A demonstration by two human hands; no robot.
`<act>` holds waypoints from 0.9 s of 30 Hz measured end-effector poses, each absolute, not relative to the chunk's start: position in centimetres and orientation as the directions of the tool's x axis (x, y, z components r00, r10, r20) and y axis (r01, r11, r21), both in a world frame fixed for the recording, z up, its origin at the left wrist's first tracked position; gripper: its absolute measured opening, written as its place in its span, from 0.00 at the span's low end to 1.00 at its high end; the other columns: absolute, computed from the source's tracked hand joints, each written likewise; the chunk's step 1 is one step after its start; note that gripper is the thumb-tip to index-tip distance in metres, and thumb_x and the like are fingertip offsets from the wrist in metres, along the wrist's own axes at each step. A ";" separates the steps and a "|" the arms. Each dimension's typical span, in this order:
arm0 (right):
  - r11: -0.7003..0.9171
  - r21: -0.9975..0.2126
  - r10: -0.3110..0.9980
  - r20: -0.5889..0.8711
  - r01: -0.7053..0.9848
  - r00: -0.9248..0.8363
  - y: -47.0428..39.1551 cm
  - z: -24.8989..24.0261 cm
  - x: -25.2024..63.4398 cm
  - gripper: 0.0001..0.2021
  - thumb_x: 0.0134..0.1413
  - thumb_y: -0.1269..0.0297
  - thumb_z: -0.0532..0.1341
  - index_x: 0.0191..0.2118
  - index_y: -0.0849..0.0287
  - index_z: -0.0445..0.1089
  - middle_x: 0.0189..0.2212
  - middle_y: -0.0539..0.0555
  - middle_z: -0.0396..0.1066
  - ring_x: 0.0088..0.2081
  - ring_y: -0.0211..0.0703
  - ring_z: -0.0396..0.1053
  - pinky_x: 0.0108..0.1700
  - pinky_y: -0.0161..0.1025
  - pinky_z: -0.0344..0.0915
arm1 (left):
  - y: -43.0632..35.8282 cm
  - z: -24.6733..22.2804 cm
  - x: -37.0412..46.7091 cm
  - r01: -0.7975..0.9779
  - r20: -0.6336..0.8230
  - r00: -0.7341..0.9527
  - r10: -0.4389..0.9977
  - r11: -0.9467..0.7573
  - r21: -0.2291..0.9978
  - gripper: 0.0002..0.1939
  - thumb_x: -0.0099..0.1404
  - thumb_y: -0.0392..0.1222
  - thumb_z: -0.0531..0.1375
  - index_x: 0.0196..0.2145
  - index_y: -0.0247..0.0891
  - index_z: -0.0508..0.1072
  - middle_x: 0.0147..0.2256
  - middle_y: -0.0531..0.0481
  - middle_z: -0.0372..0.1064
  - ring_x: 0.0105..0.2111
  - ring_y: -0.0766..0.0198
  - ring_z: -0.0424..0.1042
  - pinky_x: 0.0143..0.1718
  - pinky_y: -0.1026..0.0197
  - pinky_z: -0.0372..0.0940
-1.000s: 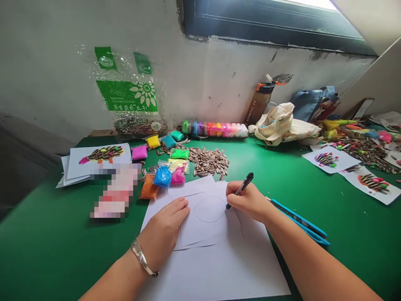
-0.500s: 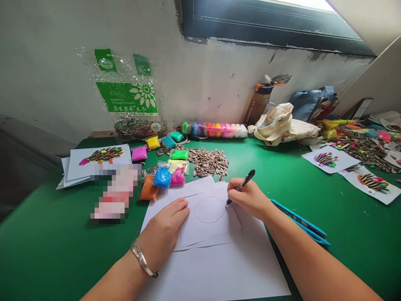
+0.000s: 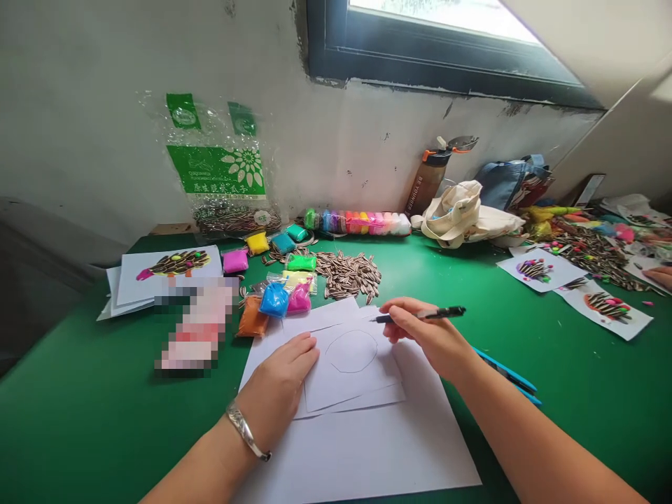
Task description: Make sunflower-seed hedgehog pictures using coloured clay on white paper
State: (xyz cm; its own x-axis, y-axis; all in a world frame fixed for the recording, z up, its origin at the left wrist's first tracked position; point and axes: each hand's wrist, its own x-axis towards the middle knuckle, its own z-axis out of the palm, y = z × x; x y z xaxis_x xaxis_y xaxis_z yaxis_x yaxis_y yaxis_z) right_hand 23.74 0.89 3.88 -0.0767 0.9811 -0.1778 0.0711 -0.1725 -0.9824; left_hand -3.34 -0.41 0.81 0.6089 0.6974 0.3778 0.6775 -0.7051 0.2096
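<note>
A black pen point(image 3: 444, 313) lies nearly level in my right hand point(image 3: 420, 332), its tip pointing left just above the upper right of a drawn outline. That outline, a thin rounded loop, is on a small white paper sheet point(image 3: 349, 388), which rests on a larger white sheet point(image 3: 388, 455). My left hand point(image 3: 283, 374) lies flat with fingers stretched out on the left edge of the small sheet. Beyond it sit small packets of coloured clay, among them a blue packet point(image 3: 274, 299) and an orange packet point(image 3: 253, 317). Sunflower seeds point(image 3: 351, 274) are heaped behind the papers.
A blue-edged tool or case point(image 3: 512, 378) lies partly behind my right forearm. Along the wall stand a seed bag point(image 3: 220, 171), a row of coloured clay point(image 3: 362, 222), a bottle point(image 3: 428, 182) and a cloth bag point(image 3: 454, 217). Seed pictures point(image 3: 609, 308) lie right; another person's hand point(image 3: 659, 275) shows there.
My right hand has tipped the pen from steep to nearly level and lifted its tip off the line. The loop now looks closed on its right side. My left hand stays on the sheet.
</note>
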 end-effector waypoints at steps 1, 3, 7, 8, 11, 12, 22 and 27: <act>-0.178 -0.982 0.980 -0.182 0.063 -0.077 0.4 3.7 23.8 0.16 0.52 0.54 0.59 0.39 0.62 0.70 0.28 0.55 0.71 0.32 0.42 0.69 0.35 0.40 0.66 | -0.4 0.8 -3.3 0.677 0.380 0.605 0.699 -0.703 0.216 0.19 0.62 0.27 0.47 0.44 0.34 0.73 0.47 0.42 0.72 0.49 0.56 0.70 0.48 0.54 0.69; -0.169 -0.981 0.983 -0.175 0.090 -0.054 -0.6 3.1 23.8 0.15 0.51 0.54 0.60 0.38 0.61 0.70 0.28 0.54 0.71 0.33 0.43 0.69 0.35 0.39 0.66 | -0.5 0.7 -3.3 0.676 0.383 0.600 0.703 -0.701 0.228 0.19 0.62 0.27 0.47 0.44 0.34 0.73 0.47 0.42 0.72 0.49 0.56 0.70 0.48 0.54 0.69; -0.064 -0.955 0.997 -0.051 0.288 0.054 -1.4 1.9 23.3 0.07 0.51 0.62 0.57 0.28 0.60 0.68 0.20 0.48 0.63 0.23 0.36 0.61 0.26 0.34 0.58 | -0.5 0.7 -3.2 0.675 0.387 0.589 0.709 -0.696 0.245 0.18 0.63 0.28 0.47 0.44 0.35 0.74 0.47 0.42 0.72 0.49 0.56 0.70 0.48 0.54 0.69; -0.033 -0.938 0.998 -0.010 0.346 0.067 -1.4 1.8 23.2 0.06 0.50 0.65 0.56 0.26 0.60 0.67 0.19 0.47 0.62 0.22 0.35 0.58 0.24 0.33 0.55 | -0.5 0.7 -3.2 0.676 0.388 0.588 0.710 -0.695 0.246 0.18 0.63 0.29 0.48 0.44 0.35 0.73 0.47 0.42 0.72 0.49 0.56 0.70 0.48 0.54 0.69; 0.038 -0.876 0.994 0.083 0.481 0.072 -1.1 1.9 22.8 0.05 0.46 0.69 0.55 0.23 0.59 0.64 0.19 0.47 0.59 0.21 0.34 0.54 0.23 0.33 0.51 | -0.4 0.7 -3.3 0.674 0.390 0.589 0.708 -0.696 0.248 0.18 0.63 0.29 0.48 0.45 0.35 0.73 0.47 0.42 0.72 0.49 0.56 0.70 0.49 0.54 0.69; 0.051 -0.863 0.993 0.097 0.503 0.066 -1.1 2.0 22.8 0.05 0.46 0.69 0.54 0.23 0.59 0.63 0.19 0.47 0.59 0.22 0.34 0.54 0.23 0.33 0.50 | -0.4 0.6 -3.3 0.671 0.392 0.587 0.708 -0.697 0.252 0.18 0.63 0.29 0.47 0.45 0.36 0.73 0.47 0.43 0.72 0.49 0.56 0.70 0.49 0.54 0.69; 0.070 -0.852 0.997 0.083 0.519 0.001 -1.1 2.0 22.7 0.06 0.48 0.69 0.54 0.24 0.59 0.63 0.19 0.47 0.60 0.23 0.35 0.55 0.24 0.33 0.51 | -0.5 0.6 -3.3 0.668 0.390 0.589 0.708 -0.698 0.258 0.19 0.63 0.28 0.47 0.45 0.36 0.73 0.48 0.43 0.71 0.50 0.57 0.69 0.49 0.54 0.68; 0.083 -0.848 0.996 0.083 0.524 -0.024 -1.0 1.9 22.6 0.06 0.48 0.69 0.54 0.24 0.59 0.63 0.19 0.47 0.60 0.22 0.35 0.55 0.24 0.32 0.52 | -0.5 0.6 -3.3 0.668 0.388 0.582 0.715 -0.692 0.272 0.19 0.63 0.29 0.47 0.45 0.38 0.73 0.48 0.44 0.71 0.50 0.57 0.69 0.50 0.55 0.68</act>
State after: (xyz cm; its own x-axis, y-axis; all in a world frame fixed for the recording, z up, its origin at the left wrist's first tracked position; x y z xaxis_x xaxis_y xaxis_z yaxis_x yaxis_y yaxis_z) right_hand 22.59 -0.97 1.88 -0.0237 0.9963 0.0829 0.5236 0.0830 -0.8479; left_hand -3.30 -0.48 0.62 0.5820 0.7145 0.3883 0.6682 -0.6923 0.2725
